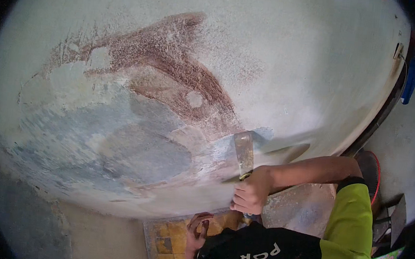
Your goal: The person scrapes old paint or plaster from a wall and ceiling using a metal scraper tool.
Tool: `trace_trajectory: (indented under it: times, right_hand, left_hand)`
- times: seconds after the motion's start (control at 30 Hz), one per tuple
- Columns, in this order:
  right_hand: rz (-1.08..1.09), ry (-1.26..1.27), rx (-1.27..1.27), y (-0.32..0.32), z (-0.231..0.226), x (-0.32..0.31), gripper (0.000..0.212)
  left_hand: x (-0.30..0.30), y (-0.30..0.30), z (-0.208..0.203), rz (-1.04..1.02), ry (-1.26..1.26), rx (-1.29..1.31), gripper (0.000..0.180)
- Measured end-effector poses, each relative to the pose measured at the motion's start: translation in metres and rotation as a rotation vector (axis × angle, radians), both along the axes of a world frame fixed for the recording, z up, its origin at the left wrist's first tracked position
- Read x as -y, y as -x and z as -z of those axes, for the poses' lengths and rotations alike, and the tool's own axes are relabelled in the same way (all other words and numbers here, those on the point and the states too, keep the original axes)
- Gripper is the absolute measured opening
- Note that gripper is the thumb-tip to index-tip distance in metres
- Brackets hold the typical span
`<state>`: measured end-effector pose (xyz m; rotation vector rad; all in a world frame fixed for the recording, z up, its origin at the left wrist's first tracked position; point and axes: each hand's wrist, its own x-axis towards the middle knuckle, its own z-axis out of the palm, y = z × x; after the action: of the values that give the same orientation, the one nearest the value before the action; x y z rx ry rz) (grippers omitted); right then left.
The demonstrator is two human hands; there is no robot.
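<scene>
My right hand (253, 189) is closed around the dark handle of a putty knife (244, 152). The knife's broad metal blade points up and its tip meets the wall (310, 64) at the edge of a pale, freshly smeared-looking patch (223, 150). Lower down, to the left of the knife, my left hand (196, 230) is raised with bent fingers and a gap between them and the thumb; nothing shows in it. Above the blade, a rough reddish-brown band (173, 68) curves across the wall. Left of it spreads a large grey-blue patch (143, 139).
Yellow tiles (171, 243) show below the wall. A stained, flat greyish surface (299, 205) lies under my right forearm. To the right are a red-rimmed dark object (373, 176), a flat grey metal piece (398, 220) and a blue object (409, 82).
</scene>
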<state>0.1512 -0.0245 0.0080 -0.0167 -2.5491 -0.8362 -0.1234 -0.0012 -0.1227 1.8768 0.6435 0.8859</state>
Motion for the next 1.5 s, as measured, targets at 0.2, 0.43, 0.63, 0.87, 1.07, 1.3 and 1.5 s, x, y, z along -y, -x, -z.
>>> trace_trajectory:
  times: [0.2,0.43,0.63,0.87,1.07,1.3,1.5]
  right_hand:
    - [-0.021,-0.001,0.091,0.010,0.002,0.021,0.020]
    - [0.018,0.039,0.119,0.011,-0.003,0.032,0.025]
    - [0.091,-0.003,-0.011,0.000,-0.017,0.018,0.019]
    - [0.168,-0.010,0.012,-0.023,-0.003,0.008,0.016]
    - [0.020,-0.033,0.088,-0.010,0.003,0.017,0.017]
    - [-0.145,-0.023,0.111,0.013,0.028,0.001,0.020]
    - [0.058,-0.008,0.026,0.010,-0.003,0.025,0.021]
  left_hand:
    - [0.002,0.002,0.000,0.012,0.012,0.025,0.021]
    - [0.005,0.008,0.002,-0.003,0.030,0.014,0.017]
    - [0.002,0.007,0.002,0.008,0.031,-0.011,0.016]
    - [0.007,0.009,0.007,0.009,0.069,-0.017,0.017]
    - [0.010,0.007,0.009,0.066,0.019,0.010,0.018]
    - [0.017,0.020,0.002,0.000,0.101,-0.011,0.019]
    - [0.015,0.014,0.003,0.066,0.048,-0.046,0.018]
